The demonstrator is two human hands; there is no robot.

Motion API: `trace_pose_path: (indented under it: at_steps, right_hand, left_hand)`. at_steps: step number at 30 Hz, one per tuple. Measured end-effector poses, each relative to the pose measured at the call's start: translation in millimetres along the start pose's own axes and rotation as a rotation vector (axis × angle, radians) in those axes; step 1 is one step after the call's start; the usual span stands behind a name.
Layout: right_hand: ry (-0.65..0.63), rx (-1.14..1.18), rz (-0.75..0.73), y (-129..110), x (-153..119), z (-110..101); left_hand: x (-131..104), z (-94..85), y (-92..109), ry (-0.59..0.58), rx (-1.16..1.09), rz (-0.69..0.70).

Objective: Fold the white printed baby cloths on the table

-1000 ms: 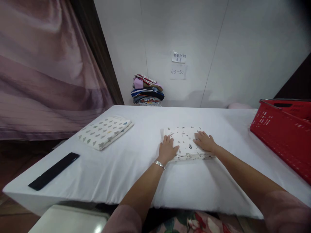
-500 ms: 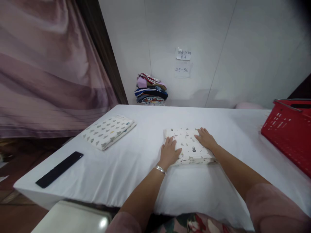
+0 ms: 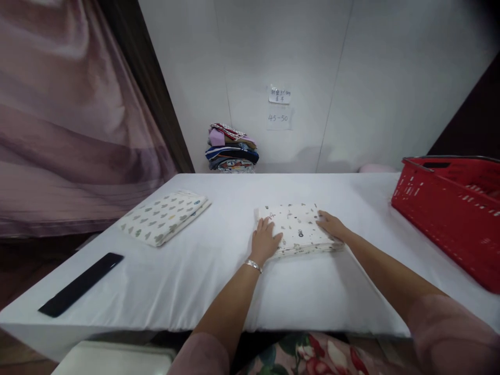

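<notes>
A folded white cloth with small prints (image 3: pixel 295 227) lies on the white-covered table (image 3: pixel 203 291), in front of me. My left hand (image 3: pixel 264 240) rests on its left edge with the fingers spread, a silver bracelet on the wrist. At its right edge is my right hand (image 3: pixel 331 225), fingers apart and touching the side of the cloth. Another folded cloth, with a grey cloud pattern (image 3: pixel 162 216), sits on the left part of the table, touched by neither hand.
A long black strip (image 3: pixel 82 284) lies at the table's left front. On the right stands a red basket (image 3: pixel 445 208). Folded fabrics (image 3: pixel 233 148) are piled behind the far edge, below paper signs (image 3: pixel 278 118). A pink curtain (image 3: pixel 78 114) hangs left.
The view has swung to the right, showing more of the red basket. My right hand has slid from the top of the printed cloth to its right edge.
</notes>
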State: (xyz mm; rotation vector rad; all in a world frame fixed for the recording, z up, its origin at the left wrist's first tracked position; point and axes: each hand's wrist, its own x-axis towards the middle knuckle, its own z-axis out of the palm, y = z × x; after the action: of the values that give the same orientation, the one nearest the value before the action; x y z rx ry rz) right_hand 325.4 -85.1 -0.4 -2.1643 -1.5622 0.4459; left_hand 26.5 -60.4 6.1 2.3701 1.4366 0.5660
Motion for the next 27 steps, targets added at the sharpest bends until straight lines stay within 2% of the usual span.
trace_pose_path:
  at_steps: [2, 5, 7, 10, 13, 17, 19, 22, 25, 27]
  right_hand:
    - [0.009, 0.096, 0.061, 5, -22, -5]
    - [0.019, 0.176, 0.14, 6, -48, -11]
    - [0.022, 0.191, 0.18, 3, -60, -15]
    - [-0.018, 0.319, 0.256, -6, -74, -19]
    - [-0.08, 0.482, 0.284, -15, -94, -18]
    - [-0.225, 0.553, 0.182, -24, -133, -8]
    - [-0.267, 0.517, 0.156, -26, -151, -4]
    - [-0.231, 0.327, 0.126, -27, -167, -3]
    - [-0.089, 0.008, 0.017, -26, -168, -9]
    - [0.031, -0.11, -0.103, -30, -164, -14]
  left_hand:
    - [-1, -0.7, 0, 0.065, -0.032, -0.053]
    - [-2, -3.0, 1, 0.145, -0.104, -0.205]
    - [-2, -5.7, 2, 0.13, -0.148, -0.292]
    - [-1, -11.7, 3, 0.03, -0.174, -0.367]
    - [3, -21.6, -4, -0.042, -0.155, -0.357]
    - [3, -37.5, -26, -0.033, -0.083, -0.227]
    - [-1, -41.6, -35, -0.032, -0.072, -0.2]
    - [-10, -40.2, -40, -0.008, -0.101, -0.234]
    - [-18, -35.0, -39, 0.04, -0.124, -0.276]
    - [-22, -32.0, -38, 0.071, -0.14, -0.289]
